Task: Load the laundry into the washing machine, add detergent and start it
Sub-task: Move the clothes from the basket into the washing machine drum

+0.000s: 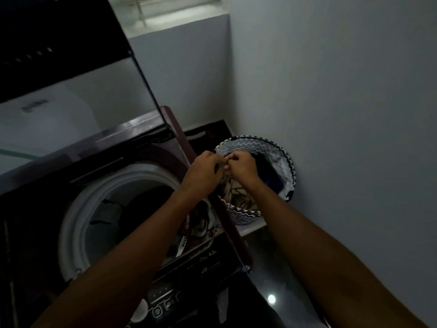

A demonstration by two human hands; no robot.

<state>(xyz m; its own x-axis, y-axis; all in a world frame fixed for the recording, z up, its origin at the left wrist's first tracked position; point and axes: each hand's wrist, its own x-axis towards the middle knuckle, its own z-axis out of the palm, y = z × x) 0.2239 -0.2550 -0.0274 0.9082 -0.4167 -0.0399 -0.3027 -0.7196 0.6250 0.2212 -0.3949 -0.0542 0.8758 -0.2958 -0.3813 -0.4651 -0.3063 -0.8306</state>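
Still loading: both the left hand (203, 170) and right hand (242, 168) pinch a garment (233, 187) above the basket (287, 159) beside the open washing machine (113, 209), next needing a lift across into its drum.

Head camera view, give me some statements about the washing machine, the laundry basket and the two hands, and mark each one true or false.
1. The washing machine has its lid raised. True.
2. The laundry basket stands to the left of the machine. False: it stands to the right, against the wall.
3. The left hand and right hand are close together above the basket. True.
4. The basket is empty. False: clothes lie inside it.
5. Both hands are flat on the machine's buttons. False: the fingers are curled, seemingly pinching something small, well away from the buttons.
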